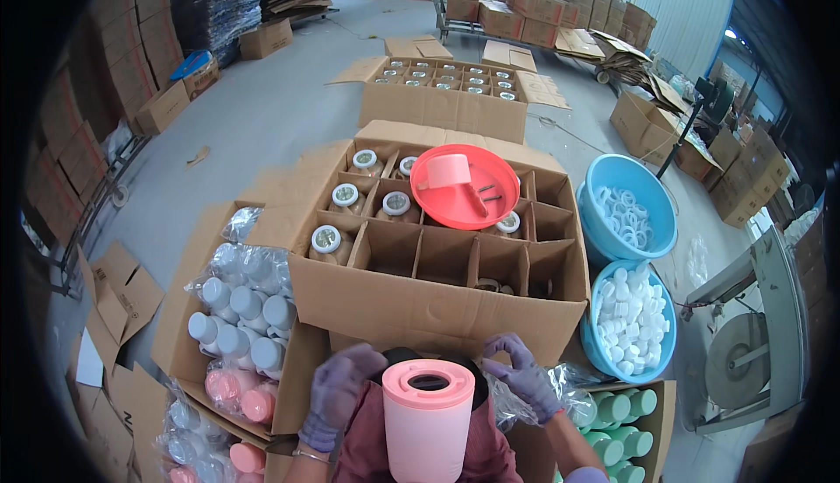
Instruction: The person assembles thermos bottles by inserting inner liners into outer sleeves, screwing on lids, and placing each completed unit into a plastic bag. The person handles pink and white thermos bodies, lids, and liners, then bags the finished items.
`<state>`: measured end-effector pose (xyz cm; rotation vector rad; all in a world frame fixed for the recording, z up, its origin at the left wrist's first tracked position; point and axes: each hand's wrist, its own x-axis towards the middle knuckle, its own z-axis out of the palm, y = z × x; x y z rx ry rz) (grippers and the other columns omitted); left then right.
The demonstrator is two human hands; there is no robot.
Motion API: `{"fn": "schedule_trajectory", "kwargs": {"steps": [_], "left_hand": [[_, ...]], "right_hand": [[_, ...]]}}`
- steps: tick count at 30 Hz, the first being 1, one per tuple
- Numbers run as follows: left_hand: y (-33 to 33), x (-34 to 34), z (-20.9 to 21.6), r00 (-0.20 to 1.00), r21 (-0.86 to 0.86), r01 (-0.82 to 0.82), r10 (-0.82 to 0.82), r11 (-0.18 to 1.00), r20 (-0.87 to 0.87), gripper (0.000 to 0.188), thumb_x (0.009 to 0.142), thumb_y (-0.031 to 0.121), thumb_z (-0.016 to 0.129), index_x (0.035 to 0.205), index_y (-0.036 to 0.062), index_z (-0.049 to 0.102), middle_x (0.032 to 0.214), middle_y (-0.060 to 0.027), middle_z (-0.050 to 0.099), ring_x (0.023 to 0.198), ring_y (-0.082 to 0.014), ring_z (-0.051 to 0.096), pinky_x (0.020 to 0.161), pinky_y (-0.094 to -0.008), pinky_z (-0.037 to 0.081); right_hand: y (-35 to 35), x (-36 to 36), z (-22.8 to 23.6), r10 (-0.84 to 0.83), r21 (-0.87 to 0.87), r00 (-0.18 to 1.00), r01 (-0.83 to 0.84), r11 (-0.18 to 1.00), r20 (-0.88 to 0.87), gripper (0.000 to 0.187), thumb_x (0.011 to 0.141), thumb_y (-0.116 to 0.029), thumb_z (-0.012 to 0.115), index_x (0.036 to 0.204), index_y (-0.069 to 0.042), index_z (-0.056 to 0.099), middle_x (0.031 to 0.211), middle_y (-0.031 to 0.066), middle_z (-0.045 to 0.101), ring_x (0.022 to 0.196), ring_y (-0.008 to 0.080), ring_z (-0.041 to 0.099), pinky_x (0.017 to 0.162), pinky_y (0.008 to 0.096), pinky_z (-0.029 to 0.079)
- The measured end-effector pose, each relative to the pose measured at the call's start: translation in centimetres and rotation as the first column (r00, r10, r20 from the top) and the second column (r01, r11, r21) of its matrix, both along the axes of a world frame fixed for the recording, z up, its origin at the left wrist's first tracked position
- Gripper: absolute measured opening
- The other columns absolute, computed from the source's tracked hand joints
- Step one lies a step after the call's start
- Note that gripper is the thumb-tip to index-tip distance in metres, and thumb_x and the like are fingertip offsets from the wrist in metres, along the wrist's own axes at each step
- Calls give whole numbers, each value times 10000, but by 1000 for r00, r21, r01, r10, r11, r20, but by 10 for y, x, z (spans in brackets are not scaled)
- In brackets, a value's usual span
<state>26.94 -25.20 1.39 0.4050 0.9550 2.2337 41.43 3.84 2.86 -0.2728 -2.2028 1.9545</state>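
A pale pink cylindrical jug body [426, 435] with a deeper pink collar and a dark round opening stands upright in front of my torso. My left hand [337, 395], in a purple-grey glove, is beside its left; the fingers are loosely bent and I see nothing in them. On the right, my right hand [528, 376], gloved alike, is raised with fingers apart and holds nothing. Neither hand touches the jug body. Beyond them stands a divided carton [437, 295] with several white-capped bottles [326, 239] in its cells. A red plastic tray [435, 209] with a pink scoop-like cup [449, 171] rests on the dividers.
To the right stand a blue basin [588, 207] of white rings and another blue basin [598, 356] of small white caps. A carton [667, 422] holds green-topped containers. At left, bagged white and pink jugs [249, 304] fill another carton. Farther off is a second filled carton [437, 111].
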Motion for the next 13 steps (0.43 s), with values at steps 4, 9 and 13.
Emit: {"fn": "schedule_trajectory", "kwargs": {"steps": [4,9,13], "left_hand": [[39,14,35,868,-454,-78,-163,888,-469,476,1064,310,429,1319,-72,555,1226,-159,668,1186,-264,607,1081,-354,418],[5,6,21,992,-54,-101,97,993,-76,491,1044,326,456,1308,-74,565,1259,-169,653,1184,-259,609,1069,-354,430],[28,11,35,879,-418,-30,-175,908,-443,753,979,533,520,1443,-52,426,1392,-182,564,1335,-296,502,1177,-429,321]], "right_hand": [[-31,-22,48,484,350,863,-412,841,-148,395,790,-192,803,1119,-52,635,1234,112,593,1213,241,534,1052,376,406],[19,18,21,-35,139,984,10,990,175,467,794,-154,814,1207,-46,623,1265,115,574,1250,239,519,1081,376,405],[-9,-5,41,381,0,925,-381,925,15,604,794,-187,797,1338,-49,574,1445,148,493,1388,280,417,1178,401,277]]}}
